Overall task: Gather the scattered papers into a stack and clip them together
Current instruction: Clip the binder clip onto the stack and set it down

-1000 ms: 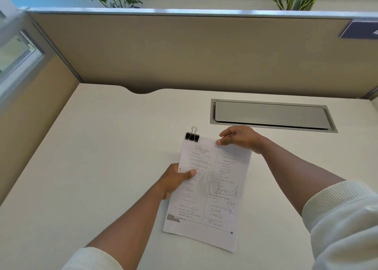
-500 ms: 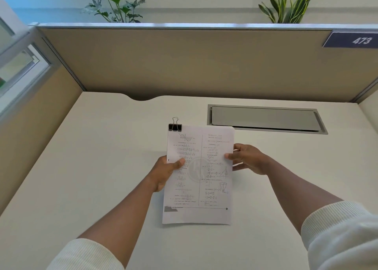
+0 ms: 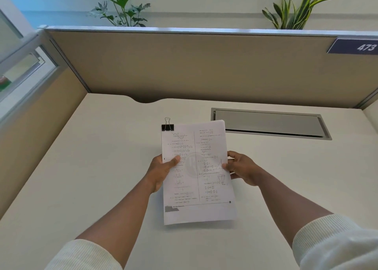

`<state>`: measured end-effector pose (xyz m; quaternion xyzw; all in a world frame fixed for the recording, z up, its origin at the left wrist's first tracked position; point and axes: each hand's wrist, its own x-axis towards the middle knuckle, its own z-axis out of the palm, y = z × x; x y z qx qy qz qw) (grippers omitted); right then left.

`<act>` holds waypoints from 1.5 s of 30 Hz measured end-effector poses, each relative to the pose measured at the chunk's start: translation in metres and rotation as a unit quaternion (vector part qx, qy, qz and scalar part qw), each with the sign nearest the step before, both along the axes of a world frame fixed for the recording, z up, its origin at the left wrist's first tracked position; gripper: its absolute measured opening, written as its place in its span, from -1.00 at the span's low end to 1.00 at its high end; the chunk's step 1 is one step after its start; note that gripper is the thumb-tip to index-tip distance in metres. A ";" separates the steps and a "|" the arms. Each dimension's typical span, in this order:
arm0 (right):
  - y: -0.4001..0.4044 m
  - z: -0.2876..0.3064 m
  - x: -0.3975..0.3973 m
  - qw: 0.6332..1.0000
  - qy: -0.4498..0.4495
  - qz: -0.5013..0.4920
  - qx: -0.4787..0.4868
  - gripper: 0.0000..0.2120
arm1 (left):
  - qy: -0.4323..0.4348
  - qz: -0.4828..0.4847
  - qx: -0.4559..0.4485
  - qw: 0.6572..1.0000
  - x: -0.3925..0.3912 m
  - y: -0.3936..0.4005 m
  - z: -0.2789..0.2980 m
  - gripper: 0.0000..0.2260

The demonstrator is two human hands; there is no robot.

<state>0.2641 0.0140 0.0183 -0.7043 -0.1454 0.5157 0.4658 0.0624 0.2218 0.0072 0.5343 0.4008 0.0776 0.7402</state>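
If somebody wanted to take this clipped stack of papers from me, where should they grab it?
Probably the free top right corner of the paper stack, coming from the far side. The binder clip occupies the top left, and the left hand and right hand hold the side edges.

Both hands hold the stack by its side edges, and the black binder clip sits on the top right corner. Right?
Not quite. In the head view the binder clip is on the top left corner of the stack. The left hand and right hand do hold its side edges.
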 end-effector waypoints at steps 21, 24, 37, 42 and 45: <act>0.076 -0.017 0.022 0.997 -0.031 -0.073 -0.001 -0.83 | 0.082 0.041 0.093 0.991 0.022 0.078 -0.020 -0.68; 0.089 -0.017 0.027 0.997 -0.037 -0.072 -0.007 -0.84 | 0.089 0.054 0.105 0.989 0.032 0.089 -0.024 -0.69; 0.128 -0.029 0.051 0.990 -0.075 -0.120 -0.008 -0.76 | 0.116 0.075 0.132 0.982 0.080 0.130 -0.036 -0.68; 0.135 -0.040 0.055 0.986 -0.104 -0.128 -0.020 -0.78 | 0.121 0.089 0.140 0.979 0.087 0.135 -0.040 -0.67; 0.139 -0.047 0.056 0.982 -0.135 -0.126 -0.034 -0.89 | 0.121 0.097 0.145 0.977 0.088 0.134 -0.043 -0.68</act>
